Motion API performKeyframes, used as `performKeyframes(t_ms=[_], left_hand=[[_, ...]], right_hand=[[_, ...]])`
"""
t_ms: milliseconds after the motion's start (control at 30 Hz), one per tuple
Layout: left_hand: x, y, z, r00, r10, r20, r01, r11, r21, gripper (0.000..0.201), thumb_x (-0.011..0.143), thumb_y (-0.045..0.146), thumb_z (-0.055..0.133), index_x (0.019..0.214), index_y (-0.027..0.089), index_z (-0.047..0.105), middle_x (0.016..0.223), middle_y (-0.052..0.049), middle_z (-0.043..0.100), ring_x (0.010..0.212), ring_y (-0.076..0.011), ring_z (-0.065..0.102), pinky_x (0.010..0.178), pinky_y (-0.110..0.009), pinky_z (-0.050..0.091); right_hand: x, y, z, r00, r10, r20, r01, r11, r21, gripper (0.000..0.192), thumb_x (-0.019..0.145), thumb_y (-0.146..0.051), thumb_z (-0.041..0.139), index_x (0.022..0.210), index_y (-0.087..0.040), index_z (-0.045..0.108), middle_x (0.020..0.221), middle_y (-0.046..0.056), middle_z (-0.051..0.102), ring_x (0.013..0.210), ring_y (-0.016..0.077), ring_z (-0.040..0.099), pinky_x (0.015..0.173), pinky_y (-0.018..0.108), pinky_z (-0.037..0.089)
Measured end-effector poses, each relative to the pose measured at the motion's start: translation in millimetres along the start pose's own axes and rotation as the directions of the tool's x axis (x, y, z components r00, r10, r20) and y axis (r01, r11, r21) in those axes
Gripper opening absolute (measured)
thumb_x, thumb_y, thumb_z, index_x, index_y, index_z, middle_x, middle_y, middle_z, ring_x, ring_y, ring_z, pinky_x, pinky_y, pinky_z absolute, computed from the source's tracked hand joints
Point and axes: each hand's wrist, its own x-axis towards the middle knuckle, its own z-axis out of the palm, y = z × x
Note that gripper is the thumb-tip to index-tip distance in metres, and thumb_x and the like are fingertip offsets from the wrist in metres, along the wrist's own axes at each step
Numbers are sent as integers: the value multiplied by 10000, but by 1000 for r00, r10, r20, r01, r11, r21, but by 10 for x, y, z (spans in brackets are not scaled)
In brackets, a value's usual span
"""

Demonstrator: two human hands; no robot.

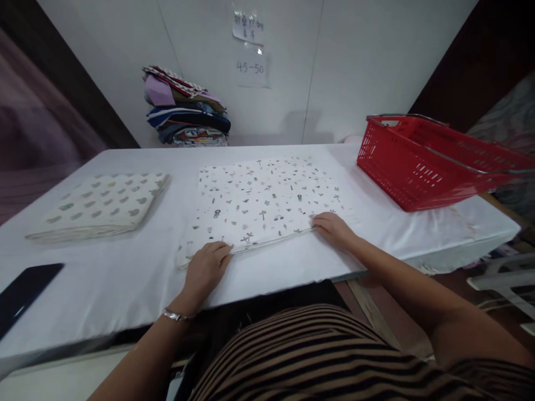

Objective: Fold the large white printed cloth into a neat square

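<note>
A white cloth printed with small plants and figures point(267, 195) lies folded and flat in front of me. My left hand point(209, 264) grips its near edge close to the left corner, fingers closed over the layers. Further right along the same edge, my right hand point(332, 227) pinches the cloth between thumb and fingers. Several thin layers show along the near edge between my hands. To the left sits another folded cloth with grey-green spots point(104, 200), untouched by either hand.
A red plastic basket point(401, 167) stands at the table's right side. Stacked folded fabrics point(188, 111) rise behind the far edge, by the wall. A dark phone-like slab point(27, 292) lies at the left on the white-covered table point(112, 284). A pale stool point(501, 284) is at lower right.
</note>
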Motion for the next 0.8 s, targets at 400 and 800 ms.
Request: performKeyframes(t_ms=[400, 800], left_hand=[[-54, -4, 33, 998, -25, -50, 25, 1000, 11, 335, 881, 363, 432, 981, 196, 704, 1046, -88, 677, 990, -254, 593, 858, -396, 496], [-59, -1, 38, 997, -48, -56, 47, 999, -23, 324, 880, 366, 431, 973, 219, 704, 1049, -83, 680, 1012, -256, 595, 865, -414, 497]], right_hand=[[38, 146, 51, 998, -19, 64, 17, 999, 31, 258, 933, -303, 475, 983, -212, 711, 1040, 91, 668, 979, 202, 560, 853, 364, 434], [118, 176, 60, 993, 33, 111, -29, 999, -38, 291, 935, -265, 433, 932, -209, 718, 1003, 86, 666, 948, 205, 545, 814, 325, 402]])
